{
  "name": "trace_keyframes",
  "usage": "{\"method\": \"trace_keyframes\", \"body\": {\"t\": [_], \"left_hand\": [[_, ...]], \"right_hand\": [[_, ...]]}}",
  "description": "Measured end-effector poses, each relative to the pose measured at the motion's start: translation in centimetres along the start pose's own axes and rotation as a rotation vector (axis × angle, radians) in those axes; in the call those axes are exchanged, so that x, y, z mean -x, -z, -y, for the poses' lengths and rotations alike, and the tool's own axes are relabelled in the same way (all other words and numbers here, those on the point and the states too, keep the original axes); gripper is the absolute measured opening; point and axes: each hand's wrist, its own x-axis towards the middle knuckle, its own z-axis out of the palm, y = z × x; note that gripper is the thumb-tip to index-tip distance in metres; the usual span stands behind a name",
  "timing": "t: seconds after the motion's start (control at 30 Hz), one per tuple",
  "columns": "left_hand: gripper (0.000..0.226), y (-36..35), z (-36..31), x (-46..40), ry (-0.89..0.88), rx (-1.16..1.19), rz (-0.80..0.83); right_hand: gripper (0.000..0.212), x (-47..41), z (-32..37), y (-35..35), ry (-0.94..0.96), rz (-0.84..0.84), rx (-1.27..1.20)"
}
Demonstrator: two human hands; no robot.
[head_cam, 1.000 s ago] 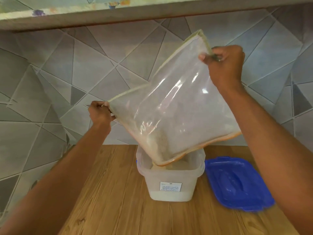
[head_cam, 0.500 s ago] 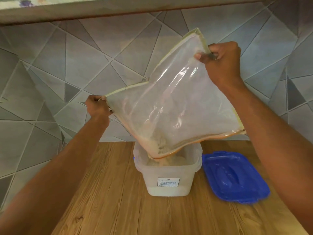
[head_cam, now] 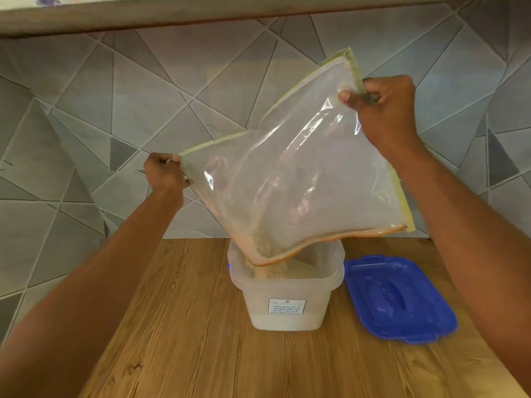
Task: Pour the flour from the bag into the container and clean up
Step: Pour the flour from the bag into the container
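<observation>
Pour's nearly done: both hands, left hand [head_cam: 165,175] and right hand [head_cam: 383,109], pinch the bag [head_cam: 290,182] by its edges, tipped over the container [head_cam: 287,294]. Last flour [head_cam: 265,247] trickling out. Lid [head_cam: 398,298] beside it, cleanup left.

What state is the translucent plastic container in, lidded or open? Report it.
Open. The translucent plastic container has no lid; the blue plastic lid lies beside it on the wooden counter.

bag [head_cam: 301,179]: clear, pale yellow-green edging, orange trim at the low edge
flour [head_cam: 265,248]: beige
container [head_cam: 284,305]: cloudy white, white label with dark print
lid [head_cam: 396,300]: bright blue
counter [head_cam: 186,326]: brown wood grain
wall [head_cam: 115,110]: grey tiles in angular triangle shapes, pale lines
</observation>
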Motion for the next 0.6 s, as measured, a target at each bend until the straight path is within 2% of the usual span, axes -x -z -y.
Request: {"method": "trace_keyframes", "body": {"t": [0.1, 0.23, 0.4, 0.6], "left_hand": [[0.034, -0.2, -0.1, -0.1, -0.008, 0.016, 0.037], [0.033, 0.1, 0.1, -0.5, 0.010, 0.004, 0.039], [0.032, 0.5, 0.6, -0.9, 0.054, -0.006, 0.019], [0.032, 0.1, -0.6, -0.3, -0.024, -0.038, 0.034]], "right_hand": [[0.027, -0.4, 0.1, 0.4, -0.026, -0.053, -0.012], [0.037, -0.4, 0.2, 0.8, -0.044, 0.032, -0.033], [0.034, 0.1, -0.4, 0.4, -0.132, 0.155, -0.082], [0.046, -0.9, -0.1, 0.4, -0.181, 0.169, -0.104]]}}
